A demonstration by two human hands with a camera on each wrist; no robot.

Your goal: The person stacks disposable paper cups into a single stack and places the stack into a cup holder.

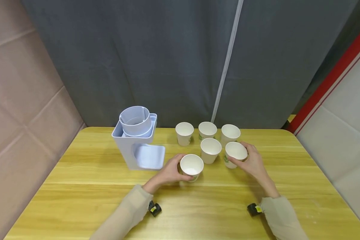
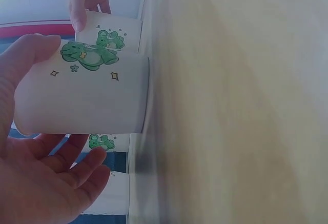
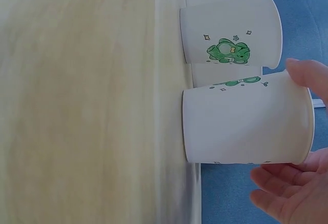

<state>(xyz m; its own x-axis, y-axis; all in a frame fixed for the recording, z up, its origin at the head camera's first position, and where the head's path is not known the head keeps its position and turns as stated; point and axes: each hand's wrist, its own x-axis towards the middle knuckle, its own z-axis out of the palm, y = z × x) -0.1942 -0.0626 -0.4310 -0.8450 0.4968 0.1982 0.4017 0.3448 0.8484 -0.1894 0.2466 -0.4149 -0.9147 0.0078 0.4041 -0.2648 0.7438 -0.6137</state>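
Observation:
My left hand (image 1: 171, 171) holds a white paper cup (image 1: 192, 164) at the front of the group, thumb on the near side and fingers round the far left. In the left wrist view this cup (image 2: 82, 103) has a green cartoon animal printed on it. With my right hand (image 1: 253, 162) I grip another paper cup (image 1: 235, 151) at the right, thumb and fingers on opposite sides near its rim. The right wrist view shows that cup (image 3: 246, 126) upright on the table. Between the two held cups stands a further paper cup (image 1: 210, 150).
Behind are three more upright paper cups, at left (image 1: 184, 133), middle (image 1: 207, 129) and right (image 1: 230, 132). To the left stands a pale blue plastic appliance (image 1: 124, 150) with a round top container (image 1: 135, 121) and a low tray (image 1: 150, 156). A grey curtain (image 1: 168, 60) hangs behind the wooden table (image 1: 198, 213).

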